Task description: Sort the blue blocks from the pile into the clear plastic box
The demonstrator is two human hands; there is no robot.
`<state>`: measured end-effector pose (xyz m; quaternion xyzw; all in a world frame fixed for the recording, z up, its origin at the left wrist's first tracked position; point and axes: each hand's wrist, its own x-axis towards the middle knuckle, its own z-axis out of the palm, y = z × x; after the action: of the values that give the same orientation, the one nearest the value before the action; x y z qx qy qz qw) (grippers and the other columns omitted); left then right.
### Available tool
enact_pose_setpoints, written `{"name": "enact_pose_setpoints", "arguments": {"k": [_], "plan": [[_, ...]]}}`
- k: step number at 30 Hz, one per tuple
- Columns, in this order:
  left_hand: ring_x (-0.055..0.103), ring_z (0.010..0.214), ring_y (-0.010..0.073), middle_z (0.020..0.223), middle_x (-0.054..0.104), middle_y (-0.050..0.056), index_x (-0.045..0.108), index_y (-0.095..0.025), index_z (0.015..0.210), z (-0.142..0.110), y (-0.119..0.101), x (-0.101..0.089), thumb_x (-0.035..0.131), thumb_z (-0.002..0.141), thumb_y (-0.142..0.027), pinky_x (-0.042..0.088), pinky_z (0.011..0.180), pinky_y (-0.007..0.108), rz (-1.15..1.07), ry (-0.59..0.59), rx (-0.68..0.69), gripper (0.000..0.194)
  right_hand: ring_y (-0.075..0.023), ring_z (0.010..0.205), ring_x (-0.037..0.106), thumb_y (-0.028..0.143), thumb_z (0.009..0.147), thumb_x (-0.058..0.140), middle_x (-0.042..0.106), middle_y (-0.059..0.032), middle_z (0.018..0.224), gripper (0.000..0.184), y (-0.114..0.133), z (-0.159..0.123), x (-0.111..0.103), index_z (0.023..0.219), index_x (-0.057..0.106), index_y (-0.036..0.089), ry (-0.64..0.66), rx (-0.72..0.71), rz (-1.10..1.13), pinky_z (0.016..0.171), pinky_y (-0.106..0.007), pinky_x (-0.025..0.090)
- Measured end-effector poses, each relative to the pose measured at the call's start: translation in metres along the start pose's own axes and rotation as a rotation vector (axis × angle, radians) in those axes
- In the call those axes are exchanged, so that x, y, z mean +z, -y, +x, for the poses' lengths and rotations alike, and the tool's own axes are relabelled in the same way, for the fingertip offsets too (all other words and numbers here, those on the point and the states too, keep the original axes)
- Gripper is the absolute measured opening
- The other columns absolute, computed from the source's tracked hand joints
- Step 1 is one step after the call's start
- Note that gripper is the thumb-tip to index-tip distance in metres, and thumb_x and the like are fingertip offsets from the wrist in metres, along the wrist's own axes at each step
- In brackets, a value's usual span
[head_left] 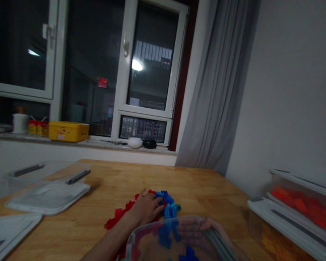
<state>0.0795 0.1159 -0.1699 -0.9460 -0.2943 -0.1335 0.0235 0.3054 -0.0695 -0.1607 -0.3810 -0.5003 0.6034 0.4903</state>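
Observation:
My left hand (148, 207) reaches over a pile of toy building blocks, its fingers spread and resting on them. Red blocks (118, 214) lie in a band to its left. Dark blue blocks (167, 197) and light blue blocks (170, 210) are by its fingertips, with a green block (178, 207) at the right end. My right hand (216, 225) grips the rim of a clear plastic box (152, 224), thumb over the edge and fingers showing through the wall. Some blue blocks (188, 253) show in or through the box. Its lower part is cut off by the frame.
On the left of the wooden table (119, 174) are another clear box (46, 170), a white lid (51, 197) and a second lid (11, 232). Lidded boxes with orange-red pieces (301, 203) are stacked at right. A yellow box (69, 131) stands on the windowsill.

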Motion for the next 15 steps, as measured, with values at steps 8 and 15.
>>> {"name": "enact_pose_setpoints", "arguments": {"k": [8, 15], "plan": [[0.059, 0.121, 0.0404, 0.125, 0.072, 0.017, 0.069, -0.028, 0.130, 0.002, -0.005, 0.014, 0.038, 0.099, -0.062, 0.029, 0.109, 0.066, 0.091, -0.014, -0.045, 0.055, -0.0268, 0.119, 0.061, 0.041, 0.096, 0.062, 0.060, -0.0106, 0.137, 0.040, -0.003, 0.000, -0.001, 0.130, 0.060, 0.020, 0.003, -0.017, -0.012, 0.101, -0.052, 0.053], [0.061, 0.119, 0.0414, 0.124, 0.072, 0.018, 0.069, -0.026, 0.128, 0.002, -0.005, 0.013, 0.041, 0.098, -0.063, 0.037, 0.102, 0.064, 0.089, 0.005, -0.062, 0.054, -0.0282, 0.126, 0.058, 0.043, 0.096, 0.062, 0.060, -0.0105, 0.141, 0.041, 0.000, 0.003, -0.004, 0.130, 0.061, 0.020, 0.036, 0.008, -0.047, 0.107, -0.054, 0.048]]}}
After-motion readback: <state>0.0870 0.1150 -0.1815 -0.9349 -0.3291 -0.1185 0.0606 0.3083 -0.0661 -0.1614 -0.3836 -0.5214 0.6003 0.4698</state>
